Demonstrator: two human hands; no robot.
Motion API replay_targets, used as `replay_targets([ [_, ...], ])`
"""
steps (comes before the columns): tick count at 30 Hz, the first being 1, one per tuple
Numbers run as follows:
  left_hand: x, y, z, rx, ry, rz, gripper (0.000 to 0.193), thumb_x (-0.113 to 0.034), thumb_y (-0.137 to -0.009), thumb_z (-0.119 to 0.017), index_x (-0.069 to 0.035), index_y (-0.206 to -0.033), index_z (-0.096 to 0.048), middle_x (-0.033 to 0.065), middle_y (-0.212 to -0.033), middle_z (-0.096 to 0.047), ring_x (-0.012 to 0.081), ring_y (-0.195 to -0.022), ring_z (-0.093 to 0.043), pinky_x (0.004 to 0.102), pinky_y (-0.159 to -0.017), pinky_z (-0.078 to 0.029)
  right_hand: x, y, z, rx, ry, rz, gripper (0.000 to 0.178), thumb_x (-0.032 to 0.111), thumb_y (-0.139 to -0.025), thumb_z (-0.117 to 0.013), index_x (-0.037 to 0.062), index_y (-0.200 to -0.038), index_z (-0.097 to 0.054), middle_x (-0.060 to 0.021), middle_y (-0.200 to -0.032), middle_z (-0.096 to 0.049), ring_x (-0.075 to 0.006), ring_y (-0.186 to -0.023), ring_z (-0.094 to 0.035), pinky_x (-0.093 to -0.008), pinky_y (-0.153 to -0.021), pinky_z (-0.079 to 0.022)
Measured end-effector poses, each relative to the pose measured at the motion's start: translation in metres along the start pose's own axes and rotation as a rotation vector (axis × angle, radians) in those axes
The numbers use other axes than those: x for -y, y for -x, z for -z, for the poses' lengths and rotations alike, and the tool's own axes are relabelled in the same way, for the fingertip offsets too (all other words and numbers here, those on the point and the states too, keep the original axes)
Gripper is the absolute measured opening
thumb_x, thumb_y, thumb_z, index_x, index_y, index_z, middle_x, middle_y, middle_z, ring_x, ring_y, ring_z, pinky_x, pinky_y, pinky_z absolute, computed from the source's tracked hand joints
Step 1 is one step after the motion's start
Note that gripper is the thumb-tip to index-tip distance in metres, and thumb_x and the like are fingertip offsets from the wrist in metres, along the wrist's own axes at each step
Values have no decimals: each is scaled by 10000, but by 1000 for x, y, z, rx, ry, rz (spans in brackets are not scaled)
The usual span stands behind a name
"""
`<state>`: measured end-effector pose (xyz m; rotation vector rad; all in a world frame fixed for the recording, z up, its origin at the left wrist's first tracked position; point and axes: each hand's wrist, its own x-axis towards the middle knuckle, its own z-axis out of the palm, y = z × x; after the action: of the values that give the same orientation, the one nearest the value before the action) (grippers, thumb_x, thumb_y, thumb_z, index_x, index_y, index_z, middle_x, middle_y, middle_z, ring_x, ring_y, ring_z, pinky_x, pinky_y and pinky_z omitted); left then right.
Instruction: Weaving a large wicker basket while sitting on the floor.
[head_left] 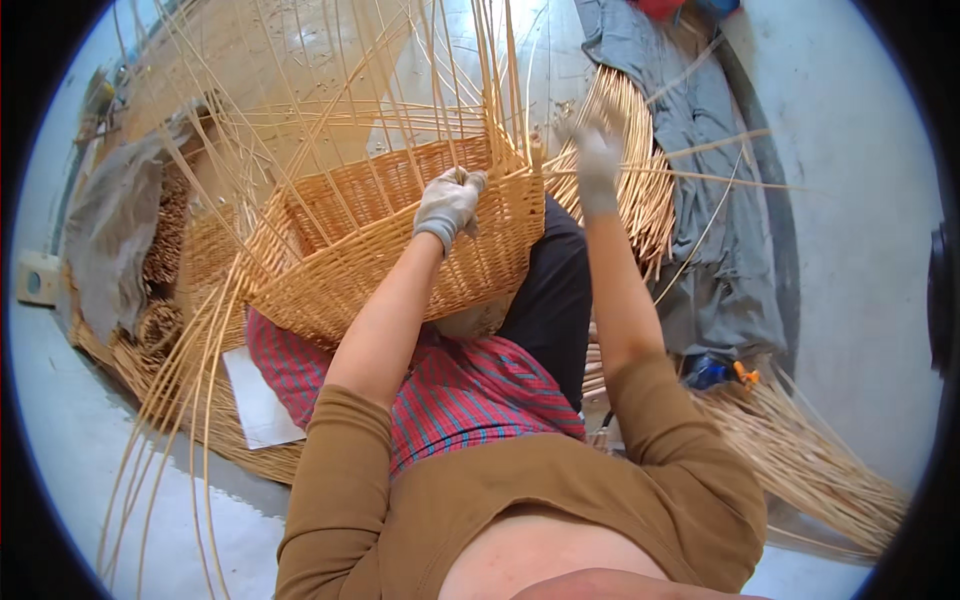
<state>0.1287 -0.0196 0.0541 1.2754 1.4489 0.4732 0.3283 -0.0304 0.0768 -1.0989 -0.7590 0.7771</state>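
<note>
A rectangular wicker basket of golden-brown rods rests tilted across my lap, its long uprights standing out from the far sides. My left hand, in a pale work glove, is closed on the top edge of the near wall. My right hand, gloved too, is raised just past the basket's right corner. Motion smears its fingers, so their grip is hidden. Long thin rods stretch out to the right from near that corner and pass by the right hand.
A bundle of peeled rods lies at the right on grey-blue cloth. Another bundle is at the lower right, beside a blue and orange object. More rods and grey cloth are at the left. Loose rod ends hang off the basket's left corner.
</note>
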Motion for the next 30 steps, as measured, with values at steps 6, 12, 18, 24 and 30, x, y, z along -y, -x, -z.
replay_targets([
  [6,-11,2,-15,-13,225,-273,253,-168,-992,-548,-53,-1218,-540,145,-955,-645,195,-661,-672,344,-588,-538,7,71,9,265,397,243,554,78,-950,-584,140,-1468,-399,-109,-1188,-667,-240,-1010,-686,-344,-778,-587],
  [12,142,76,51,-115,433,-402,349,-31,-954,-610,-2,-1299,-562,97,-1225,-625,206,-1058,-630,304,-934,-508,-49,65,6,373,1096,44,885,137,-777,-721,148,-1547,-284,-133,-1390,-563,-344,-1091,-641,-434,-860,-535],
  [18,295,106,256,-1139,1181,-525,219,-119,-968,-630,-10,-1154,-596,74,-862,-629,149,-628,-577,287,-531,-518,-61,153,-58,312,792,283,669,181,-848,-661,112,-1462,-405,-190,-1286,-592,-358,-1148,-586,-413,-946,-496],
  [24,310,68,282,-170,1272,-1186,496,-201,-994,-562,-22,-1434,-418,161,-1287,-545,262,-1092,-583,330,-948,-516,-29,282,-199,1305,351,133,292,166,-924,-622,98,-1207,-646,-131,-1143,-674,-295,-1087,-638,-391,-959,-501],
  [30,230,61,309,-111,1169,-1199,468,-209,-996,-562,-24,-1409,-443,156,-1270,-560,262,-1080,-593,343,-935,-520,-9,338,-298,1245,11,887,329,231,-786,-712,131,-1098,-689,-139,-1014,-677,-327,-1000,-649,-441,-876,-508],
])
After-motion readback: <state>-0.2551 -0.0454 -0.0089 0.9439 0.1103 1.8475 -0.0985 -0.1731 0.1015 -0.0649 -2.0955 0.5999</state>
